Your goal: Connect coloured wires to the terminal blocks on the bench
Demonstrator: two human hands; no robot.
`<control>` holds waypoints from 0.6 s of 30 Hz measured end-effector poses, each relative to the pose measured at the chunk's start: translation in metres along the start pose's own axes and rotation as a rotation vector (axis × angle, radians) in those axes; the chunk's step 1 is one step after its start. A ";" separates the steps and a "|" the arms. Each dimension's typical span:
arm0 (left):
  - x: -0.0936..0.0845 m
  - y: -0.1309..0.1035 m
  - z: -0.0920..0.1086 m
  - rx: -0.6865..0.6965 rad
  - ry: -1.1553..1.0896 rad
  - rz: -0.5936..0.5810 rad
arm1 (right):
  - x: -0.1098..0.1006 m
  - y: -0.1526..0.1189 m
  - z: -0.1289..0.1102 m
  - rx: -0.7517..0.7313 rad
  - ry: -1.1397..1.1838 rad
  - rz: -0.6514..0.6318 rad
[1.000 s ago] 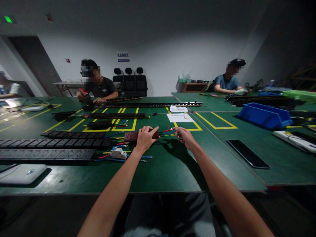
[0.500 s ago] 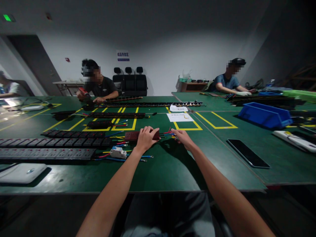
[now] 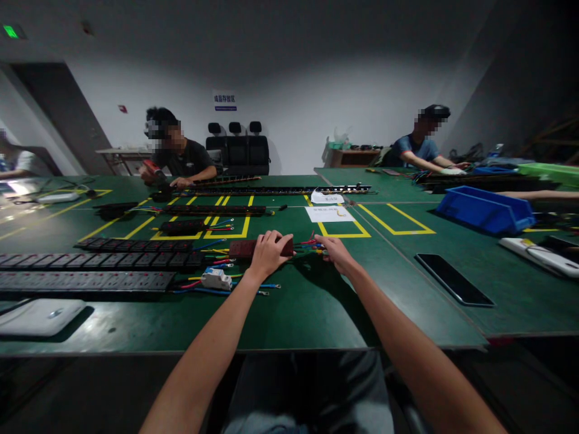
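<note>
A short dark red socket strip lies on the green table, and my left hand grips its right part from above. Coloured wires come out of the strip's right end. My right hand pinches these wires near their tips; its fingers partly hide them. More wires leave the strip's left end. Left of my hands lie long black socket strips with coloured wires ending in ring lugs. A white circuit breaker sits among the wires nearest me.
A black phone lies to the right, with a blue bin behind it. Paper labels lie beyond my hands. A white device rests at the near left. Two co-workers sit across the table; another person's arm reaches in at the right.
Another person's arm has come into view at the right edge, behind the blue bin. My two hands stay almost in place on the strip and its wires.
</note>
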State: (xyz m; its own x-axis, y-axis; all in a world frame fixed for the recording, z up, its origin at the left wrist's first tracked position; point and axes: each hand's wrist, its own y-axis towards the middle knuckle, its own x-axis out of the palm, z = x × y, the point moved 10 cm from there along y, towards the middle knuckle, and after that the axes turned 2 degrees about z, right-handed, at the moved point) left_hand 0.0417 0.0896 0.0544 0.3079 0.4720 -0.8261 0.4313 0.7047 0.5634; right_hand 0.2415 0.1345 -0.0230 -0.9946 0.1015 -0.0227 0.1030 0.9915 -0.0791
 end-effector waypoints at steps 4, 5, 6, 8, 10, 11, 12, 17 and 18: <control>-0.002 0.000 0.000 -0.005 -0.001 0.014 | 0.005 -0.005 0.001 0.070 0.135 0.003; -0.003 0.000 -0.001 -0.008 -0.001 0.015 | 0.008 -0.006 0.001 0.083 0.173 -0.009; -0.003 0.000 -0.001 -0.010 0.000 0.015 | 0.010 -0.007 0.000 0.093 0.204 -0.019; -0.003 0.000 -0.001 -0.011 0.001 0.011 | 0.012 -0.008 0.001 0.106 0.226 -0.021; -0.003 0.000 0.000 -0.007 0.002 0.010 | 0.010 -0.008 0.002 0.110 0.195 0.002; -0.002 0.000 0.000 -0.007 0.003 0.010 | 0.009 -0.007 0.003 0.107 0.173 0.016; -0.002 0.000 0.000 -0.007 0.004 0.012 | 0.007 -0.007 0.003 0.099 0.154 0.023; -0.001 0.000 -0.001 -0.014 0.005 0.012 | 0.006 -0.004 0.001 0.070 0.139 0.010; -0.002 0.000 -0.001 -0.015 0.006 0.012 | 0.006 -0.004 0.002 0.072 0.139 0.018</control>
State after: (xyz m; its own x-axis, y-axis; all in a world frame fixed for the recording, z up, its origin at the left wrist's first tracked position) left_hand 0.0405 0.0894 0.0559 0.3079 0.4834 -0.8195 0.4145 0.7071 0.5728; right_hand 0.2356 0.1307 -0.0246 -0.9845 0.1345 0.1129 0.1167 0.9815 -0.1517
